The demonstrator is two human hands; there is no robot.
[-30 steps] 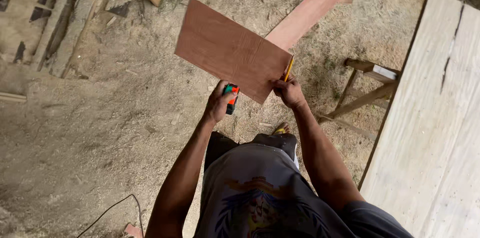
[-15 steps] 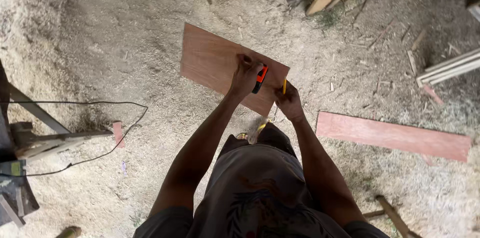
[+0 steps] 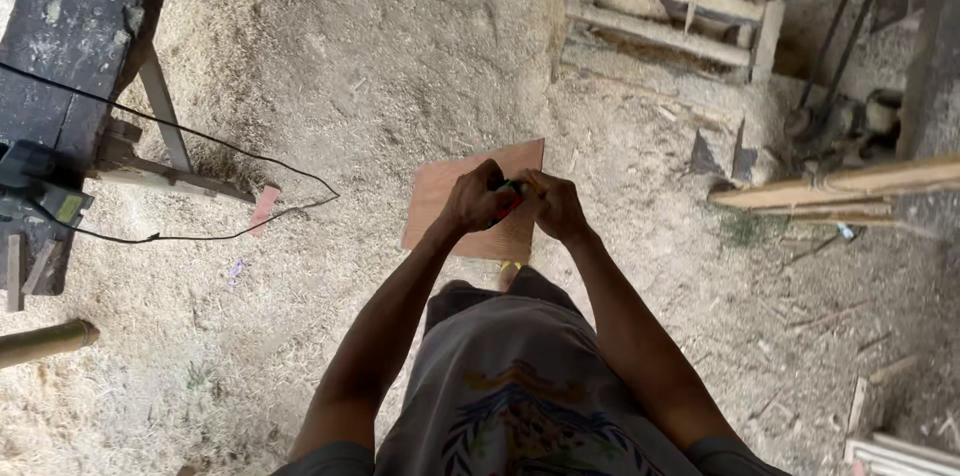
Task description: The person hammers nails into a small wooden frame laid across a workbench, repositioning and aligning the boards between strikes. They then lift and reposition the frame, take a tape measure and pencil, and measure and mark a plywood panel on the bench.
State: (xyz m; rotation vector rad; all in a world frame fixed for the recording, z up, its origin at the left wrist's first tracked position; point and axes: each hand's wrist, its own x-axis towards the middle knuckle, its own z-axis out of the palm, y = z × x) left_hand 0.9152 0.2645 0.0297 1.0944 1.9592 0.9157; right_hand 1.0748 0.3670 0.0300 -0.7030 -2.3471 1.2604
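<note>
Left hand (image 3: 478,198) gripping red-green tool (image 3: 508,200) over reddish board (image 3: 440,208); right hand (image 3: 553,206) closed alongside, contents unclear (sawdust floor (image 3: 400,66) below).

Soft even daylight, faint shadows, mostly sharp.

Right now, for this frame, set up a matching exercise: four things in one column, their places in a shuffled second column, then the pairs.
Things:
1. reddish board
2. black cable
3. dark workbench
4. wooden pallet

Places:
A. top left corner
B. held in front of the person by the left hand and right hand
C. trailing across the sawdust at left
D. on the ground at upper right

Pairs: 1-B, 2-C, 3-A, 4-D
</note>
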